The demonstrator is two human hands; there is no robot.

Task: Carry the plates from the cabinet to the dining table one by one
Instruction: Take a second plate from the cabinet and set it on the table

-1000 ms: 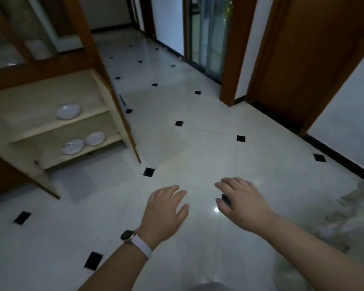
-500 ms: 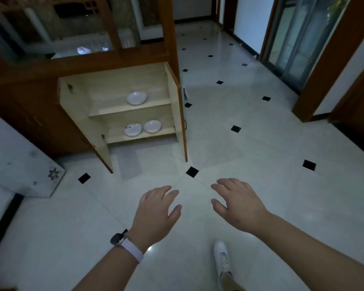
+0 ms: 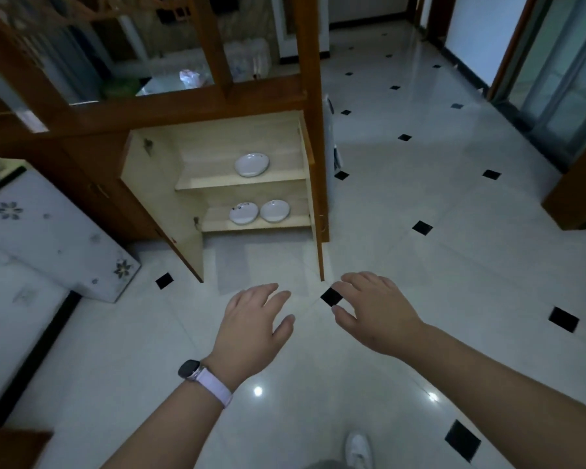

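Note:
A low wooden cabinet (image 3: 214, 143) stands ahead with both doors swung open. One white plate (image 3: 251, 164) lies on its upper shelf. Two more white plates sit side by side on the lower shelf: the left plate (image 3: 243, 213) has dark marks on its rim, and the right plate (image 3: 274, 210) touches it. My left hand (image 3: 251, 330), with a watch on the wrist, hovers open over the floor in front of the cabinet. My right hand (image 3: 376, 313) is beside it, also open and holding nothing. Both hands are well short of the shelves.
The right cabinet door (image 3: 317, 211) juts out toward me, its edge close to my right hand. A white patterned slab (image 3: 48, 231) leans at the left. Glossy white floor tiles with black diamonds (image 3: 422, 227) spread to the right. My white shoe (image 3: 359, 450) shows at the bottom.
My view has swung left and moved closer, bringing the open cabinet from the far left to straight ahead. Both hands stay open and held out in front.

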